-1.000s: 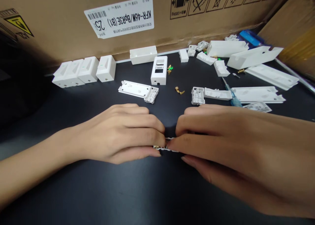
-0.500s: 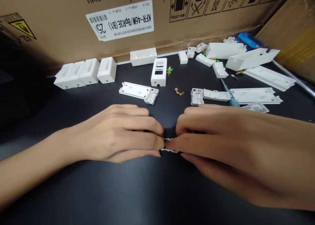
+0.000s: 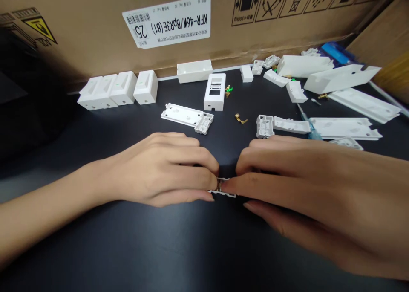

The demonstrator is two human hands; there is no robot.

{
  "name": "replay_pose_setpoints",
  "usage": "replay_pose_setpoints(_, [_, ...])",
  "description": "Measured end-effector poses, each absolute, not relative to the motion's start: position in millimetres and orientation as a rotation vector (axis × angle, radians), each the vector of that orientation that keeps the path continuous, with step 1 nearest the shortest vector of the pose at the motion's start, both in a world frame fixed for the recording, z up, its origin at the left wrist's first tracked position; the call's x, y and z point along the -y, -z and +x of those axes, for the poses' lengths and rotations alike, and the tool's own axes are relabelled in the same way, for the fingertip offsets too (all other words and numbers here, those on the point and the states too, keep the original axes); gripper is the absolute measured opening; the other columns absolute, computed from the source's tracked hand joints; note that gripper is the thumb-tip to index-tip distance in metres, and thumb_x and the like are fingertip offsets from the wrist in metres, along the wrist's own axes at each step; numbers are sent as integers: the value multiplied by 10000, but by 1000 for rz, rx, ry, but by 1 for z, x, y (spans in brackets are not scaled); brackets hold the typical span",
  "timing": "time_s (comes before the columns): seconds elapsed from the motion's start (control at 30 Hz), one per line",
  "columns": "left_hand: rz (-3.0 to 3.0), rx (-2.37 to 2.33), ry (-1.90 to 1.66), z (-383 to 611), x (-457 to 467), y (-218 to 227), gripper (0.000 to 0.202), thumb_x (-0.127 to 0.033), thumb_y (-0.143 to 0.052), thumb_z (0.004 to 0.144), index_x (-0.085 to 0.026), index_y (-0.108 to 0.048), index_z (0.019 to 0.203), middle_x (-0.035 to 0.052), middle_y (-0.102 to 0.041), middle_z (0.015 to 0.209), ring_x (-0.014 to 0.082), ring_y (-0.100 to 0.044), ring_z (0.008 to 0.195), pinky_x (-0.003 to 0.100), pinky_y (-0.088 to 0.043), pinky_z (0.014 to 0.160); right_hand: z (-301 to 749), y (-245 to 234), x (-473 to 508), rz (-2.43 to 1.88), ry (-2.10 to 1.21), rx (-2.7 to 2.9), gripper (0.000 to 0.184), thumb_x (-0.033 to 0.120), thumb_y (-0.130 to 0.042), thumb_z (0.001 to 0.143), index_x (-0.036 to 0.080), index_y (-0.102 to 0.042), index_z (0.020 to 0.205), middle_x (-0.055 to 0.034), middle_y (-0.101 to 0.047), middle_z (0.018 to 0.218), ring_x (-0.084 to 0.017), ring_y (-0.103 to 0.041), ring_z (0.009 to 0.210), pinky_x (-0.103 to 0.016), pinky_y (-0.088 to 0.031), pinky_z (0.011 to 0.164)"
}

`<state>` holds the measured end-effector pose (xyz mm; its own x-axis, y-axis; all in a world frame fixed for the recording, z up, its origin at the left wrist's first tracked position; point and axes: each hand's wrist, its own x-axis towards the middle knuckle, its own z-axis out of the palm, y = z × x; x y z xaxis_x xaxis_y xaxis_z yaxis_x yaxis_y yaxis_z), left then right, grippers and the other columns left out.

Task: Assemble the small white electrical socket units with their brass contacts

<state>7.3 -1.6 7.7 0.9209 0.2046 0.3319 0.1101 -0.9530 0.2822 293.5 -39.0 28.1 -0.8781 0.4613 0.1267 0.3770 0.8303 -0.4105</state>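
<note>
Both my hands meet at the middle of the dark table, pinching a small white plastic strip [image 3: 223,190] with a brass contact [image 3: 220,183] at its left part. My left hand [image 3: 166,170] holds the strip's left end between thumb and fingers. My right hand [image 3: 297,189] grips its right end, and my fingers hide most of the piece. A loose brass clip [image 3: 241,119] lies just above the gap between my hands. Nearest my left hand is a white plastic base plate [image 3: 182,115].
A white housing with windows [image 3: 214,91] stands beside small green-and-brass parts [image 3: 228,91]. Several white housings [image 3: 118,88] line the left, with long white covers [image 3: 345,128] and a blue-handled screwdriver [image 3: 309,128] on the right. A cardboard box [image 3: 166,23] forms the back wall.
The view has shifted, so everything sits slightly further right in the frame. Both hands keep their pinch on the white strip, with only small finger movement around the brass contact.
</note>
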Motion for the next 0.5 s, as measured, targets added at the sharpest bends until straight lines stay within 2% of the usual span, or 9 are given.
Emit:
replay_pose_setpoints(0.13, [2799, -239, -525, 6, 2, -8, 133, -317, -647, 1119, -209, -720, 1098, 69, -830, 1082, 164, -711, 786, 327, -520, 721, 292, -27, 38, -541, -478, 2816, 274, 140, -477, 1073, 213, -724, 979, -53, -690, 956, -187, -566, 770, -360, -408, 670])
replay_pose_setpoints(0.27, [2793, -230, -530, 6, 1, -7, 110, -301, -662, 1110, -201, -709, 1114, 77, -827, 1092, 172, -715, 798, 335, -519, 725, 292, -27, 39, -507, -433, 2820, 260, 103, -507, 1043, 222, -691, 902, -45, -694, 969, -187, -556, 772, -360, -392, 679])
replay_pose_setpoints(0.37, [2787, -225, -543, 6, 1, -6, 104, -299, -686, 1096, -197, -695, 1108, 80, -823, 1089, 181, -716, 798, 341, -520, 722, 293, -27, 39, -516, -433, 2820, 247, 88, -510, 1031, 223, -677, 910, -45, -697, 988, -192, -558, 793, -355, -396, 693])
replay_pose_setpoints(0.5, [2773, -234, -557, 6, 2, -6, 119, -324, -673, 1103, -206, -687, 1108, 74, -822, 1066, 183, -706, 774, 347, -518, 703, 294, -27, 39, -503, -434, 2826, 243, 86, -531, 1011, 229, -727, 997, -42, -691, 997, -200, -559, 805, -365, -398, 701])
